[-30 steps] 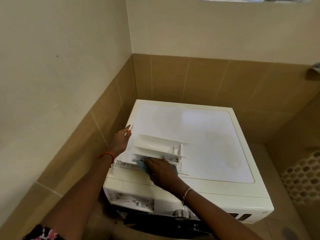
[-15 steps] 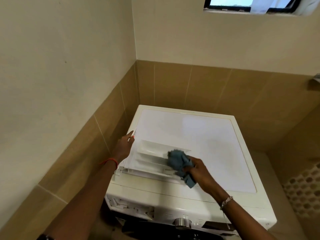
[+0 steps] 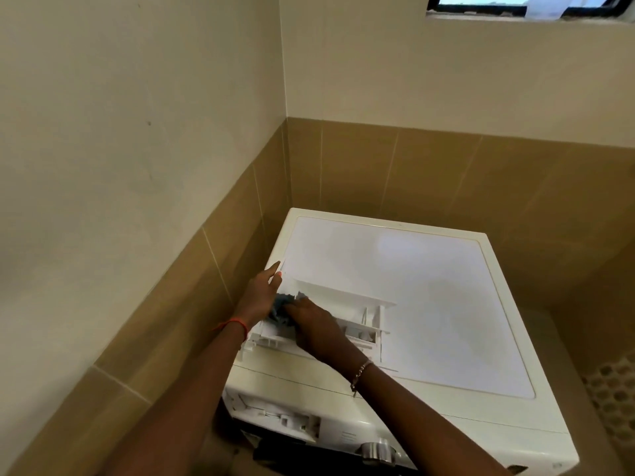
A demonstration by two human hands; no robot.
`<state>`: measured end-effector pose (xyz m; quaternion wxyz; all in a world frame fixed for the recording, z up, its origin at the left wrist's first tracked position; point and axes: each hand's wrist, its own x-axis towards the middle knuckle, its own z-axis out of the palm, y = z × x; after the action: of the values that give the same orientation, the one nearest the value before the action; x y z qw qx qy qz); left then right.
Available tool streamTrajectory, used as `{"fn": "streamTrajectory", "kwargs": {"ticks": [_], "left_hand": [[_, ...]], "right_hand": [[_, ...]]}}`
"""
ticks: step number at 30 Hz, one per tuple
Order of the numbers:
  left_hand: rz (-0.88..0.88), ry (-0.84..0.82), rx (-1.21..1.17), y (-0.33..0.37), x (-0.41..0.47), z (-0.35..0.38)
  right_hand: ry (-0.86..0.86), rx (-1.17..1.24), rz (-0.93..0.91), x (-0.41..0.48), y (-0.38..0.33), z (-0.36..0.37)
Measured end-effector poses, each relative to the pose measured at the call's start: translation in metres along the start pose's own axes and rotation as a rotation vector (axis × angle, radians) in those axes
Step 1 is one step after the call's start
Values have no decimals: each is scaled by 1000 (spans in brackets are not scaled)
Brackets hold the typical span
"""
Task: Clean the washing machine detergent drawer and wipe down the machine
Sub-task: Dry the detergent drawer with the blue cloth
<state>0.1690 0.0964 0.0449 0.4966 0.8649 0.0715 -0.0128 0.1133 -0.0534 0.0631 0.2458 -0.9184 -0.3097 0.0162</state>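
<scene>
The white detergent drawer [image 3: 347, 310] lies pulled out on top of the white washing machine [image 3: 429, 304], near its front left corner. My left hand [image 3: 263, 290] holds the drawer's left end, fingers along its edge. My right hand [image 3: 318, 329] grips a blue cloth [image 3: 283, 309] and presses it into the drawer's left compartment, covering most of the cloth. The empty drawer slot [image 3: 275, 415] shows on the machine's front panel, beside the silver dial [image 3: 376, 451].
The machine stands in a corner, with tan tiled walls [image 3: 192, 304] close on the left and behind. A window [image 3: 529, 5] sits high on the back wall. A patterned floor area [image 3: 615, 400] shows at the right.
My right hand has carried the blue cloth from the drawer's right side to its left compartment. My left hand stays at the drawer's left end.
</scene>
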Motion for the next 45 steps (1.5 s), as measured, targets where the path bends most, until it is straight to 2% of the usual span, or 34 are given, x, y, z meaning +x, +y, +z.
{"fn": "streamTrajectory", "kwargs": {"ticks": [6,12,15,19,22,26,31,36,45], "left_hand": [[48,-17,39,2,-5,-3],[71,-7,59,2,-7,-4],[81,10,98,1,-8,-3],[106,-1,76,1,-7,-3],[118,-5,70,1,-7,-3],[101,-7,49,2,-8,-3],[33,13,52,2,-5,0],[7,39,44,5,-7,-1],[47,29,116,0,-5,-1]], "right_hand": [[-222,-53,167,-9,19,-9],[-334,-67,263,-19,37,-31],[-214,145,309,-32,48,-50],[107,487,565,-42,74,-89],[172,508,572,-39,88,-107],[65,366,405,-10,71,-94],[-175,222,182,28,40,-26],[-355,193,253,45,51,-24],[-567,-162,262,33,78,-50]]}}
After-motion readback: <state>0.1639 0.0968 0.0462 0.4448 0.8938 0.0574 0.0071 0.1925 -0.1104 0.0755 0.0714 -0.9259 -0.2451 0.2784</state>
